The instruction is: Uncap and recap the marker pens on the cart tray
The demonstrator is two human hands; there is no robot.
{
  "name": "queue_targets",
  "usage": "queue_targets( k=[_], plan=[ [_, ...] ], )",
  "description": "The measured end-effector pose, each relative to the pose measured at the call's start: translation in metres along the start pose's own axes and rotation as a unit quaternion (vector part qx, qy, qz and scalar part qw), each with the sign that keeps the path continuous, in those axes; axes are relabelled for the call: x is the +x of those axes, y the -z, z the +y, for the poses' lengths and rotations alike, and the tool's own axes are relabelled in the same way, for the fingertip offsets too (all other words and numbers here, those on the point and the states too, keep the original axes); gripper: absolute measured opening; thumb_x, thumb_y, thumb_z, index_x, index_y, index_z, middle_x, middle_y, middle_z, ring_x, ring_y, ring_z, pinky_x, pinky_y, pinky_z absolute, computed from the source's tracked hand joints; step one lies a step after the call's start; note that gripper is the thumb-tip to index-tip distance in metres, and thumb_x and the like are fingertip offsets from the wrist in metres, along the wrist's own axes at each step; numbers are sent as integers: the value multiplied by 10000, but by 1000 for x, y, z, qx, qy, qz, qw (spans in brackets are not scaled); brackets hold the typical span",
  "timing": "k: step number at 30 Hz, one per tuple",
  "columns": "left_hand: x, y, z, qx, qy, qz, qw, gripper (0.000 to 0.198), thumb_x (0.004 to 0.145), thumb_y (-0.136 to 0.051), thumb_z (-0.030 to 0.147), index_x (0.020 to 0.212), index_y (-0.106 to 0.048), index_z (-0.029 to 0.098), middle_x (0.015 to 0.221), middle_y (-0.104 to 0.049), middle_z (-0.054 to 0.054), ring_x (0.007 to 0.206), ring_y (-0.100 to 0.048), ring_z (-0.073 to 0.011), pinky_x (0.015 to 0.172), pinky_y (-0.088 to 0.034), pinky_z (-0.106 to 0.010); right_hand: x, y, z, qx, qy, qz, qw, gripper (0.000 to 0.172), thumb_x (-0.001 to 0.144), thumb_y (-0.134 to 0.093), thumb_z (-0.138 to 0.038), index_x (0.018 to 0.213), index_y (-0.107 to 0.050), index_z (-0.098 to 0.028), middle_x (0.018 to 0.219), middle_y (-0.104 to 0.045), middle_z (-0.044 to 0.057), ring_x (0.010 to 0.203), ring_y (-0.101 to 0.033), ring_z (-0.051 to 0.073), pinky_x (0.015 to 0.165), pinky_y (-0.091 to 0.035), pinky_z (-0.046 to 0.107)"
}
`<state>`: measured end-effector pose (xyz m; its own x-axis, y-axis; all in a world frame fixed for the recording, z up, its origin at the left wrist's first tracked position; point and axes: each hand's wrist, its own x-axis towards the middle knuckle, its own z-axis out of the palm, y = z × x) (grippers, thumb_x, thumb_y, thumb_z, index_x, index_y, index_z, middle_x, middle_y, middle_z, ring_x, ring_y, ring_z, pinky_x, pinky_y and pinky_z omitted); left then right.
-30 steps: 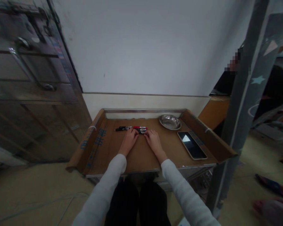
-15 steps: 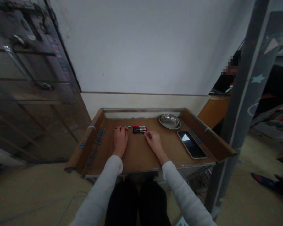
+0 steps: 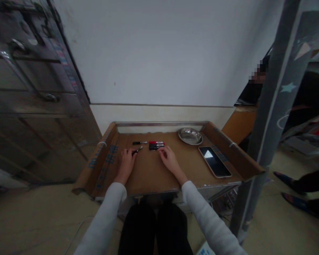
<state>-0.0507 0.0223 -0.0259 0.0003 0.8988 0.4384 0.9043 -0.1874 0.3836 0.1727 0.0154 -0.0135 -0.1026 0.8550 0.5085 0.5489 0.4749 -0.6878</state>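
My left hand (image 3: 126, 161) is closed round a black pen (image 3: 137, 151) with a silvery end, which slants up to the right out of my fingers, near the cardboard. My right hand (image 3: 170, 161) has its thumb and forefinger pinched at the right end of the nearest black pen (image 3: 153, 148). That pen lies in a short stack of rows, with another black pen (image 3: 156, 145) behind it and a red pen (image 3: 156, 142) at the back. Left of the red pen lies a separate black pen (image 3: 139, 143) with a silvery end.
A phone (image 3: 215, 162) and a round metal dish (image 3: 190, 136) lie on the right of the cardboard-lined table (image 3: 154, 180). The cardboard sides rise left and right. A grey post (image 3: 266, 117) stands at the right, with a person beyond it. A metal door (image 3: 34, 85) is at the left.
My left hand has moved left and nearer to me, drawing a black pen away from the one lying behind. My right hand has slid left over the nearest pen's end.
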Motion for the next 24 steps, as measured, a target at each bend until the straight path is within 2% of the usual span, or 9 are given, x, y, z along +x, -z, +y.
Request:
queue_targets(
  k=[3, 6, 9, 12, 16, 19, 22, 24],
  plan=[
    [-10, 4, -2, -36, 2, 0, 999, 167, 865, -467, 258, 938, -587, 166, 950, -555, -89, 927, -504, -243, 853, -419, -417, 1, -3, 6, 84, -49, 43, 994, 204, 843, -466, -330, 909, -607, -198, 909, -588, 58, 744, -541, 157, 683, -439, 288],
    [-19, 12, 6, -116, -2, -17, 993, 149, 866, -472, 263, 921, -584, 183, 934, -567, -68, 930, -521, -231, 870, -425, -414, 1, -6, 7, 189, -118, 40, 974, 293, 838, -466, -447, 928, -604, -205, 818, -594, 33, 643, -524, 133, 576, -420, 252],
    [-22, 16, 24, -225, -44, -51, 972, 153, 877, -461, 253, 957, -577, 192, 978, -572, -52, 954, -545, -192, 883, -440, -364, 1, -7, 4, 263, -158, 23, 951, 382, 812, -479, -540, 939, -606, -203, 699, -573, -2, 538, -477, 103, 487, -373, 221],
    [-18, 15, 49, -278, -67, -76, 955, 140, 863, -490, 239, 946, -594, 198, 966, -586, -44, 933, -571, -177, 869, -458, -349, 2, -5, -3, 319, -174, 13, 932, 429, 776, -504, -582, 915, -626, -195, 689, -587, -6, 508, -469, 87, 464, -361, 215],
    [-8, 11, 84, -350, -78, -38, 933, 183, 821, -563, 234, 998, -575, 187, 986, -617, -56, 918, -597, -172, 827, -486, -328, 1, -2, -7, 407, -206, -12, 890, 370, 731, -574, -534, 839, -647, -188, 718, -614, 2, 518, -488, 82, 444, -343, 206],
    [0, 12, 106, -391, -86, -8, 916, 236, 812, -579, 248, 1040, -562, 191, 1039, -631, -69, 914, -609, -167, 818, -495, -322, 0, -1, -7, 454, -230, -7, 861, 282, 697, -629, -453, 799, -640, -190, 667, -590, -18, 503, -455, 74, 434, -315, 201],
    [8, 15, 116, -411, -68, 5, 909, 257, 793, -600, 267, 1038, -573, 194, 996, -650, -62, 863, -621, -156, 793, -501, -306, 0, 1, -5, 489, -258, -16, 833, 259, 693, -633, -433, 768, -622, -186, 628, -576, -20, 514, -457, 82, 452, -337, 204],
    [14, 17, 115, -431, -36, 18, 901, 270, 781, -607, 274, 1035, -582, 187, 963, -656, -57, 843, -623, -152, 772, -503, -292, 1, 3, -5, 504, -275, -28, 818, 262, 706, -625, -429, 789, -627, -181, 681, -613, 1, 544, -485, 87, 473, -358, 204]
  ],
)
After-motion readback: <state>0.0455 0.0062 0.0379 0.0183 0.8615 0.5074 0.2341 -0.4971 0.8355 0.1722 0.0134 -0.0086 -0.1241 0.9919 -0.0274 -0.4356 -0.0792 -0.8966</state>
